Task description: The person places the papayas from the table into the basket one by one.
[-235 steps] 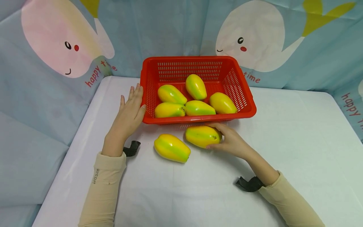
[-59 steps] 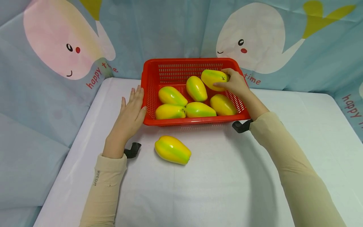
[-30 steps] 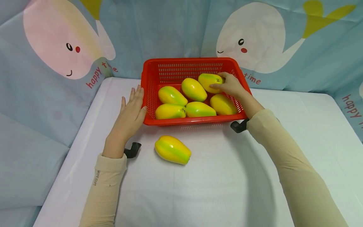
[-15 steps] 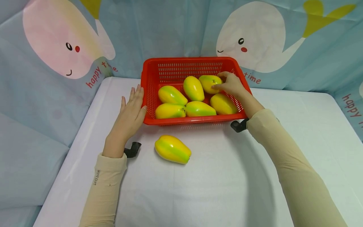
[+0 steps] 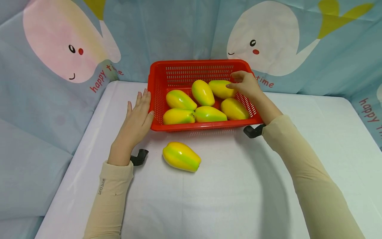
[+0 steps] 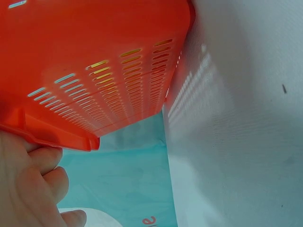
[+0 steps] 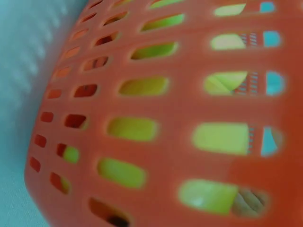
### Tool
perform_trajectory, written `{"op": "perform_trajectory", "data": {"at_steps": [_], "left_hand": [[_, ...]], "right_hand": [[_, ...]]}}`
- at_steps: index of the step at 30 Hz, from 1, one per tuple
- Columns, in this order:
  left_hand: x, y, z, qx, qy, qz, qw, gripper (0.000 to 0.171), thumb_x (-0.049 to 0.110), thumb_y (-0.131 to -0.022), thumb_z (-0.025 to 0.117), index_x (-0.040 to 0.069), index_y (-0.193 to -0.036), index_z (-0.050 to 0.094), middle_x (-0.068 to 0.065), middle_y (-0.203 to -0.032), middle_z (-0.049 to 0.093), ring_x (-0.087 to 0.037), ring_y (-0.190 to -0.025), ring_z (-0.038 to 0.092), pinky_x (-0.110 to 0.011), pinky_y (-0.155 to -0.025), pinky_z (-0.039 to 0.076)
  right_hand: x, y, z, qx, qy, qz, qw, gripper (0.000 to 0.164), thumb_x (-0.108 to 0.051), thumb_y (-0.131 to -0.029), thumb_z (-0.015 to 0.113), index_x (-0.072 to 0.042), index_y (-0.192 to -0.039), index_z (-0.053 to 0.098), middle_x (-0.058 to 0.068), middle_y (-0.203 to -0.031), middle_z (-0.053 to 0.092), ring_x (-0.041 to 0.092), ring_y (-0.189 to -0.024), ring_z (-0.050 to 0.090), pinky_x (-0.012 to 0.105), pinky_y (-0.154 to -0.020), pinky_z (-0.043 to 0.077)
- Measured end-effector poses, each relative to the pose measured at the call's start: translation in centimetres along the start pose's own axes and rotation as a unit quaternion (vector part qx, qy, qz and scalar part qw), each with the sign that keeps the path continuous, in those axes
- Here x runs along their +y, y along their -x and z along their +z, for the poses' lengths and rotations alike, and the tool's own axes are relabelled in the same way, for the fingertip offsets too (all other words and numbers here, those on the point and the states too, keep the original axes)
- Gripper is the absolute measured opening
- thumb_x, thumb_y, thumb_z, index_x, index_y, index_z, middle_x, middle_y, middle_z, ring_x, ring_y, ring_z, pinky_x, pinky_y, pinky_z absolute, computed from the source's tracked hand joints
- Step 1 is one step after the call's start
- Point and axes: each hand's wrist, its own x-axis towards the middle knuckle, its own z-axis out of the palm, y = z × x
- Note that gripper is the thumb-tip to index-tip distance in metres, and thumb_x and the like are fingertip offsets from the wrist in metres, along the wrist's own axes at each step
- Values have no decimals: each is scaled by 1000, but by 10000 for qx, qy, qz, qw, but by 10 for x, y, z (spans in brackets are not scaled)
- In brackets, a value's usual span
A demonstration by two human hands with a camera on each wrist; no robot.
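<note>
In the head view, several yellow-green papayas lie in a red plastic basket. My right hand is over the basket's right end, its fingers loosely bent beside the back-right papaya and no longer gripping it. My left hand rests with straight fingers against the basket's left rim; the left wrist view shows its fingers at the rim. One more papaya lies on the white table in front of the basket. The right wrist view shows mostly the basket wall, with papayas visible through its slots.
The white-covered table extends on both sides of the basket. A blue curtain with whale prints hangs right behind it. Black wrist mounts stick out under both forearms.
My right hand has carried a papaya from the table into the basket's back right, let go and drawn slightly up and right. The neighbouring papaya has shifted a little left. My left hand stays put.
</note>
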Motion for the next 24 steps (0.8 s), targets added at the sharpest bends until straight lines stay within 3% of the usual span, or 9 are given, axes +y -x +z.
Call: {"op": "perform_trajectory", "data": {"at_steps": [6,14,24], "left_hand": [[1,-1,-1,-31,-1,-28,10000,61,28,-100,31,8,-152,6,-4,-158,3,-19,-144,-4,-52,-112,-6],[1,0,-1,-9,-12,-15,10000,61,28,-100,31,8,-152,7,-4,-158,3,-20,-144,-4,-53,-112,-6],[1,0,-1,-19,-33,-45,10000,61,28,-100,33,8,-152,6,-5,-158,4,-20,-144,-4,-53,-112,-5]], "right_hand": [[-4,12,-5,-38,-340,-163,9993,58,-20,-90,63,-2,-141,41,14,-142,43,28,-129,41,37,-103,38],[-9,34,-10,-124,-378,-493,9980,58,-23,-89,65,-5,-140,43,12,-141,45,23,-128,42,40,-104,37],[-14,65,-7,-172,-668,-843,9941,53,-23,-88,67,-11,-137,49,9,-137,50,26,-126,45,37,-98,43]]}}
